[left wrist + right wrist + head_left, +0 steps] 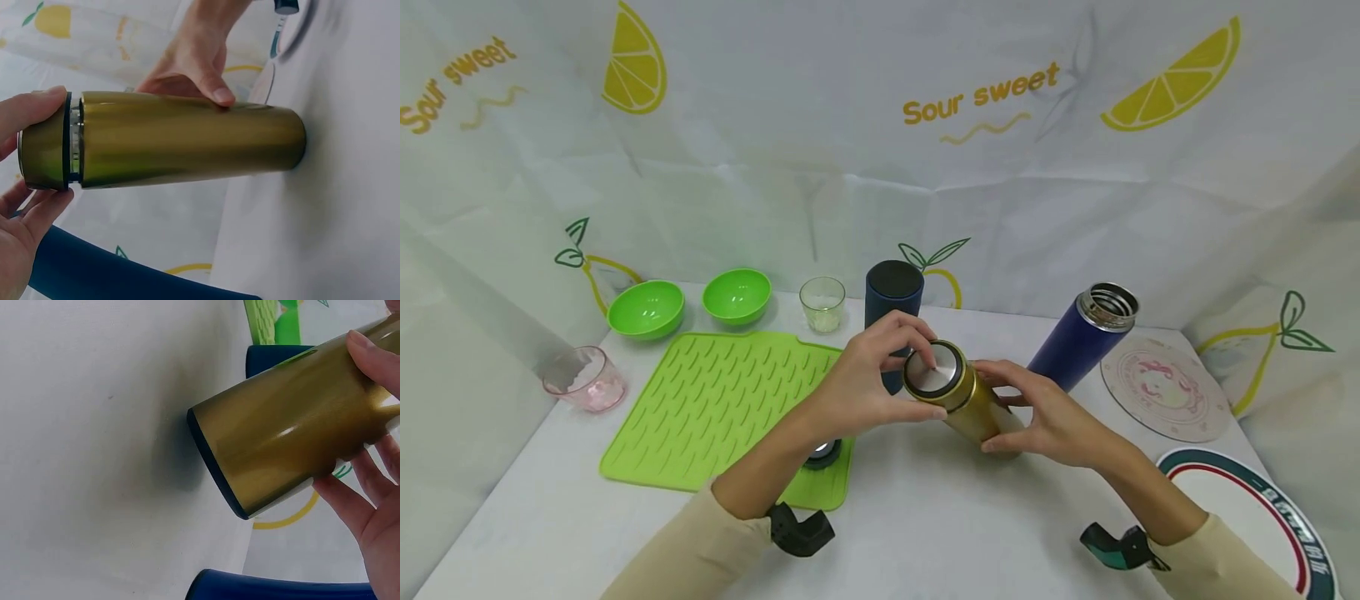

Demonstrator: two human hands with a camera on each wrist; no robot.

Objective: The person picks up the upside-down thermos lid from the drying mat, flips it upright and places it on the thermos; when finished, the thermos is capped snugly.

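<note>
My left hand (876, 375) pinches the gold lid (47, 150), which has a silver disc on top in the head view. A narrow gap with a silvery neck shows between this lid and the gold thermos body (187, 137). My right hand (1048, 412) grips that body from the right side, thumb toward me. The thermos leans a little, its dark base (215, 465) close over the table. Right behind it stands a dark blue thermos (891, 312) with a black top. To the right, a blue thermos (1078, 342) without a lid shows its steel mouth.
A green ribbed mat (722, 408) lies left, with a round black-and-silver piece (823, 454) partly behind my left forearm. Behind it are two green bowls (646, 308) and a clear glass (822, 304); a pink glass (585, 379) tilts at left. Round mats (1165, 387) lie right.
</note>
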